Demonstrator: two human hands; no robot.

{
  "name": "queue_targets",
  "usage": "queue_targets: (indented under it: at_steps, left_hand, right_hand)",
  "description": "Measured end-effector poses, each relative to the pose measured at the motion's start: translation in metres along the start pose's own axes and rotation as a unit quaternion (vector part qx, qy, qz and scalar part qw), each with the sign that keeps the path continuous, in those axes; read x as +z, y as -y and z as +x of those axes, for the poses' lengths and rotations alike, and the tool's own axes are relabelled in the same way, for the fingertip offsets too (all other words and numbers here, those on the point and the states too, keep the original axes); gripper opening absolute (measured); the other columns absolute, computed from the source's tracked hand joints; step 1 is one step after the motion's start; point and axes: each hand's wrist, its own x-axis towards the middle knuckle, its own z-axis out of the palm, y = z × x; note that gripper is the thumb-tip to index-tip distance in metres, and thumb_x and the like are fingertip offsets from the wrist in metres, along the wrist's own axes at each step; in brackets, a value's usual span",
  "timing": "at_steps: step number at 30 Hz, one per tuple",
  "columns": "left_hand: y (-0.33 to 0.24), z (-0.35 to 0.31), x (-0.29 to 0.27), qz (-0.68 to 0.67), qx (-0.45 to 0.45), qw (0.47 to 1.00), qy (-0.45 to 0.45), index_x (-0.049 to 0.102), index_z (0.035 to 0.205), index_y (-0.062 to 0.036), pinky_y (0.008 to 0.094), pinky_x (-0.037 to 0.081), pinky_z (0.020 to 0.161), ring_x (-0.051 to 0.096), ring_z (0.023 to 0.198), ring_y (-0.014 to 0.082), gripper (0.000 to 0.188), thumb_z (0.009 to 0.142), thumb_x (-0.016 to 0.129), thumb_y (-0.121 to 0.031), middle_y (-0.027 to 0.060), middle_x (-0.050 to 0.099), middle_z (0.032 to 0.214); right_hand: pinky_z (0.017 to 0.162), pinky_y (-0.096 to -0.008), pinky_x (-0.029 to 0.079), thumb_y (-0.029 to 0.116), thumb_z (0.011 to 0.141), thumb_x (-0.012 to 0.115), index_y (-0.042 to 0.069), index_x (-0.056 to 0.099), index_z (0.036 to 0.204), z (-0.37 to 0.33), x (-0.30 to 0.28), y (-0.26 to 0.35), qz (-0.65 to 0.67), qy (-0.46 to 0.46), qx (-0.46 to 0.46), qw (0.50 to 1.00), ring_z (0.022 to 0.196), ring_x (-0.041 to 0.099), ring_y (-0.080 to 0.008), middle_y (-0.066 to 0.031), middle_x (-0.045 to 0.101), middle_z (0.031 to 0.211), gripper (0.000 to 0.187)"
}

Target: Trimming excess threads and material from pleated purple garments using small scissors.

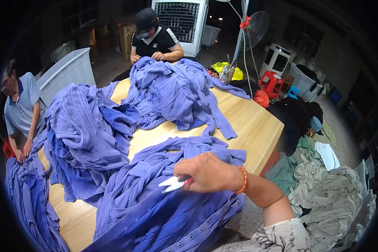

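My right hand, with an orange bead bracelet at the wrist, is closed round thread snips. Their two pale blades stand apart and point left, and a bit of red shows by my fingers. Just under the blades a purple ribbed garment is drawn toward me over the near table edge. A row of metal eyelets or snaps runs along its lower right border. My left hand is nowhere to be seen.
On the wooden table lie more purple garments, one heap at left and another at the far side. Two people handle garments at the far side and left. Beige garments are piled at right; a red stool stands behind.
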Motion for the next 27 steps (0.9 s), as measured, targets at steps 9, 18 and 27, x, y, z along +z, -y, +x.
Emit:
queue_targets:
  at_steps: [9,18,27]
  left_hand:
    - [-0.115,-0.084,0.155,0.102,0.066,0.992,0.042,0.059,0.114,-0.0018,0.0234,0.049,0.076,0.06,0.083,0.0112,0.024,0.105,0.051,-0.023,0.0061,0.062,0.102]
    - [-0.113,-0.122,0.248,0.401,0.145,0.855,0.296,0.057,0.125,0.0001,0.0398,0.044,0.099,0.057,0.11,0.0329,0.049,0.084,0.075,-0.018,0.0187,0.061,0.117]
    - [-0.11,-0.083,0.245,0.349,0.031,0.875,0.333,0.066,0.115,0.0004,0.0301,0.047,0.073,0.055,0.078,0.016,0.039,0.079,0.073,-0.011,0.0059,0.06,0.085]
  right_hand:
    - [0.059,-0.0336,0.049,0.003,0.07,0.078,0.005,0.061,0.086,0.003,-0.024,-0.008,-0.101,-0.228,-0.019,0.968,0.067,0.063,-0.0293,-0.0104,0.06,0.077,0.023]
    - [0.058,-0.0305,0.042,0.018,0.073,0.085,0.004,0.06,0.086,-0.024,-0.024,-0.01,0.003,-0.073,0.048,0.996,0.06,0.051,-0.0176,-0.0072,0.053,0.07,0.031]
    - [0.058,-0.0217,0.033,0.004,0.085,0.072,0.002,0.056,0.084,-0.014,-0.032,-0.03,0.14,0.021,0.067,0.988,0.066,0.038,-0.0038,0.0053,0.044,0.071,0.016]
